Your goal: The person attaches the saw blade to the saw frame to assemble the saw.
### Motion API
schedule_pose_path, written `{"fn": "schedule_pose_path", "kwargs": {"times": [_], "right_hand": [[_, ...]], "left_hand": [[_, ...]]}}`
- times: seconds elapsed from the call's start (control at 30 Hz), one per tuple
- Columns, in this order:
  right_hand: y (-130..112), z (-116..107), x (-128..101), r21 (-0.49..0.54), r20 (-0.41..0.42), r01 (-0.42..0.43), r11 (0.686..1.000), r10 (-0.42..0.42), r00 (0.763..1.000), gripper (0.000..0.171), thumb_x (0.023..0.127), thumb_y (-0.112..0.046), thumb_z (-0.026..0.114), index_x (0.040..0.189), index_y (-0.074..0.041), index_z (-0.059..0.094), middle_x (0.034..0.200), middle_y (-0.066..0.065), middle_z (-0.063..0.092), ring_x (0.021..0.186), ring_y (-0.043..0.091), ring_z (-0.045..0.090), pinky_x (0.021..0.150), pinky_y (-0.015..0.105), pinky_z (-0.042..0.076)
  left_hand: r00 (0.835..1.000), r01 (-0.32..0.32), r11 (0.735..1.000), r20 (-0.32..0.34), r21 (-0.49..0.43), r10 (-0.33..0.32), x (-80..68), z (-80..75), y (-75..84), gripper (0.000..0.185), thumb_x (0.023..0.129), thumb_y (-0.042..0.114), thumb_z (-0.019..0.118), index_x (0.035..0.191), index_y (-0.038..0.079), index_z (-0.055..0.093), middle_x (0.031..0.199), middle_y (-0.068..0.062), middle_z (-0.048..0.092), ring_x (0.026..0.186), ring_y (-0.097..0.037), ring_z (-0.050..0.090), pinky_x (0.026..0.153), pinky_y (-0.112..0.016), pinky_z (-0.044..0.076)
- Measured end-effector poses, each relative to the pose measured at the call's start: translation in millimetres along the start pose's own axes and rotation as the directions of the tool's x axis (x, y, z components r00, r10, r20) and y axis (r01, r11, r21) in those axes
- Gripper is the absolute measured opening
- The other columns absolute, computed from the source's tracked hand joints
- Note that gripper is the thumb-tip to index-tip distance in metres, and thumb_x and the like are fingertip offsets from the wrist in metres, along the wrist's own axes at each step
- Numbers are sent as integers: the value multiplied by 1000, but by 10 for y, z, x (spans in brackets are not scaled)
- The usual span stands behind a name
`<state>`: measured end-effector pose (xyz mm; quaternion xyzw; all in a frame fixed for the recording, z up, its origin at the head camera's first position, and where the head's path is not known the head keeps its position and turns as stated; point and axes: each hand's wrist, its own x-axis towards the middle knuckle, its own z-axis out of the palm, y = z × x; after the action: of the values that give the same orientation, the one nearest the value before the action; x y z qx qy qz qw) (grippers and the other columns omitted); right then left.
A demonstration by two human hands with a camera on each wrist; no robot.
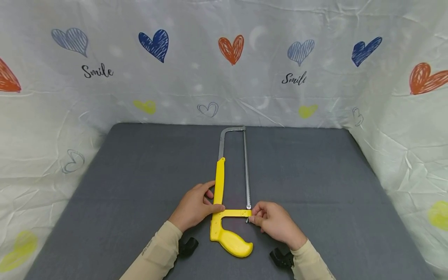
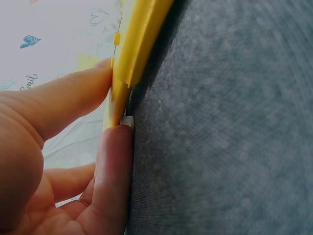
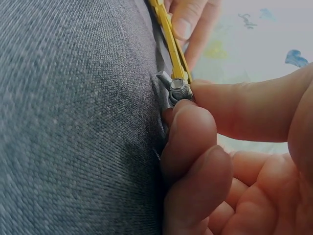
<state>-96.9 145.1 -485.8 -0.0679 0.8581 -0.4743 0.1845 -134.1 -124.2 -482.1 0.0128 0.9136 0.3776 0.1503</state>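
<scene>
A yellow-handled hacksaw [image 1: 221, 202] lies flat on the grey table [image 1: 140, 186], its metal frame and blade [image 1: 246, 171] pointing away from me. My left hand [image 1: 196, 206] grips the yellow frame bar near the handle, thumb and fingers pinching its edge [image 2: 122, 73]. My right hand [image 1: 271, 219] pinches the metal tension nut [image 3: 177, 89] at the blade's near end, thumb and forefinger closed round it beside the yellow crossbar [image 3: 171, 39].
A white cloth with coloured hearts [image 1: 231, 48] and "Smile" lettering walls the table at the back and both sides. Black wrist camera mounts [image 1: 187, 247] sit under both sleeves near the front edge.
</scene>
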Motion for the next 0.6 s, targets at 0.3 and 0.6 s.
{"fn": "schedule_pose_path", "kwargs": {"times": [0.3, 0.6], "right_hand": [[17, 20, 23, 7, 21, 25, 1000, -25, 999, 9, 99, -14, 78, 94, -9, 71, 74, 0, 64, 58, 16, 61, 54, 28, 48], [-33, -109, 81, -108, 68, 28, 994, -20, 997, 12, 100, -20, 75, 92, -11, 73, 74, -1, 66, 59, 14, 61, 57, 30, 51]], "left_hand": [[1000, 9, 1000, -13, 1, -9, -32, -13, -15, 93, 83, 38, 96, 161, 14, 52, 111, -1, 63, 87, -15, 58, 73, -28, 53], [1000, -7, 1000, 3, 12, 7, -9, -41, -30, 89, 85, 37, 95, 159, 13, 53, 110, -1, 64, 84, -15, 58, 72, -29, 53]]}}
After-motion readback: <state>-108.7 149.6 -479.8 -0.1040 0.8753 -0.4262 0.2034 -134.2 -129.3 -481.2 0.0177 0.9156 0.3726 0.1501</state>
